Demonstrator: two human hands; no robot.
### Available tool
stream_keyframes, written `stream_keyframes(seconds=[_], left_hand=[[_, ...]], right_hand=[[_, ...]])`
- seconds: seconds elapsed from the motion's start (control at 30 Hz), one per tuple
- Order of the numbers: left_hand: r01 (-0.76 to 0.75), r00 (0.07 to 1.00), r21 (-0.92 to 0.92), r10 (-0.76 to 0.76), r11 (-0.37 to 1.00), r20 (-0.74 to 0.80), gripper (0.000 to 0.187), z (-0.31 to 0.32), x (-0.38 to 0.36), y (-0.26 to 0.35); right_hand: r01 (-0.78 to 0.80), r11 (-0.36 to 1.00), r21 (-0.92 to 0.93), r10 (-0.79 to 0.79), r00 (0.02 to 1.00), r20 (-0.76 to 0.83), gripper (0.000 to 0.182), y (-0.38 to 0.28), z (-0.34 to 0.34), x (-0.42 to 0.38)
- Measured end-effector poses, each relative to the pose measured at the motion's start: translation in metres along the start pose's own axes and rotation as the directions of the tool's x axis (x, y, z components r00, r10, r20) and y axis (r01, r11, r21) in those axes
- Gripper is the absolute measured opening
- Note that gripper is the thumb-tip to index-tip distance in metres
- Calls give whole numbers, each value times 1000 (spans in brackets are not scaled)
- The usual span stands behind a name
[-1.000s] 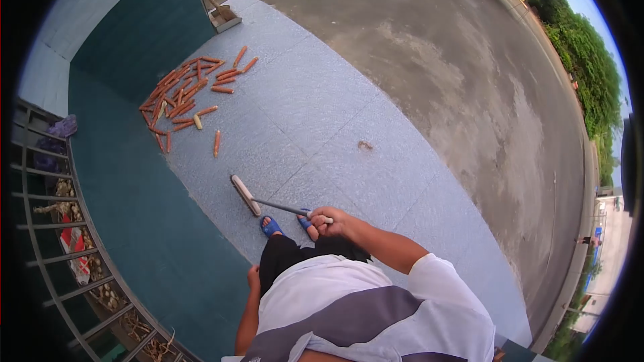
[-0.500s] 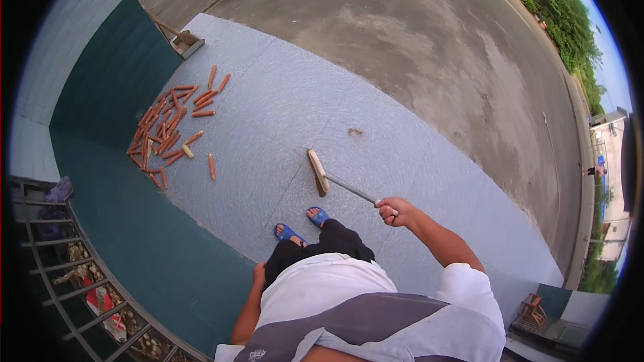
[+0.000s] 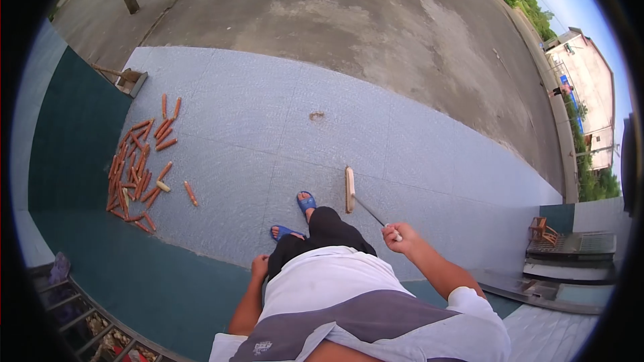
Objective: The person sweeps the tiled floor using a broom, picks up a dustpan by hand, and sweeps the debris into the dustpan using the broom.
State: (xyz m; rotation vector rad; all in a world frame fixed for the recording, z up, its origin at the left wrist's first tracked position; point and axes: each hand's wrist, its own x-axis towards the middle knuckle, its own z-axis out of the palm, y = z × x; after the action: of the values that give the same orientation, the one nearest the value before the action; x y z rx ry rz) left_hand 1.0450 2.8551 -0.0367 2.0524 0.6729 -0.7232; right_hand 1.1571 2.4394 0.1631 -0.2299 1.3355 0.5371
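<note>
My right hand (image 3: pixel 400 237) is closed around the end of a broom's grey handle. The broom head (image 3: pixel 349 191), pale on top with brown bristles, rests on the light grey floor just to the right of my feet. My left hand (image 3: pixel 260 266) hangs low beside my black-trousered thigh. Its fingers are too small and partly hidden to read. Farther out on the floor lies a small brownish patch of debris (image 3: pixel 316 115). Reddish corn cobs (image 3: pixel 137 174) are scattered in a heap to the left, along the wall, with one lying apart nearer my feet.
Against the left wall's far end stands a dustpan-like grey container (image 3: pixel 131 84). A green-and-white wall (image 3: pixel 67 141) runs along the left. Barred shelving (image 3: pixel 84 315) is at lower left. A wooden chair (image 3: pixel 542 231) stands at right. Concrete yard (image 3: pixel 322 20) borders the tiled floor.
My view has turned, so the cobs appear farther left. The broom head has moved from ahead of my feet to their right. My right hand keeps hold of the handle.
</note>
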Motion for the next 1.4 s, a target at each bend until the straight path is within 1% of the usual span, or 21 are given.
stream_keyframes(seconds=[0.03,0.1,0.13,0.27,0.33,0.4,0.43,0.47,0.53,0.6,0.67,0.73,0.8,0.83,0.97,1.03,1.1,1.17,1.2,1.27,1.4], left_hand=[[-5,1000,6,5,1000,11,23,-2,0,1],[8,999,-29,-7,1000,50,22,-9,1,4],[3,998,-19,-2,1000,57,22,-12,2,4],[-3,999,0,3,1000,36,20,-21,-1,5],[35,999,-3,-35,999,1,19,-28,-3,4],[-68,994,6,68,998,-82,18,-28,0,-18],[-66,994,15,67,998,-88,18,-25,1,-31],[-50,997,-30,48,998,-68,18,-21,0,-46],[-35,998,-72,32,997,-50,18,-24,-5,-44],[39,998,-71,-41,997,-38,19,-32,-24,-25],[88,995,-85,-91,993,-42,19,-23,-20,-33],[134,990,-102,-139,986,-40,19,-16,-10,-31],[66,995,-66,-71,996,-69,19,-15,12,-22],[28,996,-44,-32,999,-82,19,-17,24,-16],[-103,989,35,106,994,-99,20,-19,59,2],[-132,986,45,136,990,-101,20,-23,71,14],[-171,980,119,181,978,-81,22,-33,85,34],[-184,975,106,195,977,-106,22,-34,93,53],[-198,969,100,210,975,-128,23,-35,97,59],[-168,977,86,177,982,-115,22,-40,104,71],[-136,989,94,141,986,-50,22,-49,111,83]], right_hand=[[6,1000,12,-6,1000,-2,11,-1,-7,4],[8,981,195,-12,1000,20,11,-6,-18,17],[10,978,207,-14,1000,21,11,-8,-16,25],[114,981,155,-83,978,-192,22,-23,5,92],[130,981,143,-102,977,-187,22,-5,42,119],[-11,971,237,26,998,-63,16,9,70,188],[-57,976,210,67,997,-43,16,29,107,178],[-100,978,185,107,994,-27,16,52,142,163],[-96,992,85,90,993,80,11,88,172,197],[-112,994,19,111,992,53,13,122,210,158],[-167,985,-52,171,982,78,13,135,221,168],[-213,969,-124,225,970,96,13,132,224,166],[-151,958,-243,210,947,242,16,114,228,159],[-141,960,-241,202,946,253,16,102,227,157],[-367,923,-116,384,854,351,22,35,194,132],[-273,962,-25,262,891,369,6,6,172,94],[-221,975,35,195,916,350,8,-21,143,76],[-148,986,81,117,945,304,7,-37,123,54],[-152,985,80,122,947,296,7,-45,116,50],[14,1000,27,-20,966,258,8,-56,103,44],[92,994,-49,-81,978,191,15,-83,97,68]])
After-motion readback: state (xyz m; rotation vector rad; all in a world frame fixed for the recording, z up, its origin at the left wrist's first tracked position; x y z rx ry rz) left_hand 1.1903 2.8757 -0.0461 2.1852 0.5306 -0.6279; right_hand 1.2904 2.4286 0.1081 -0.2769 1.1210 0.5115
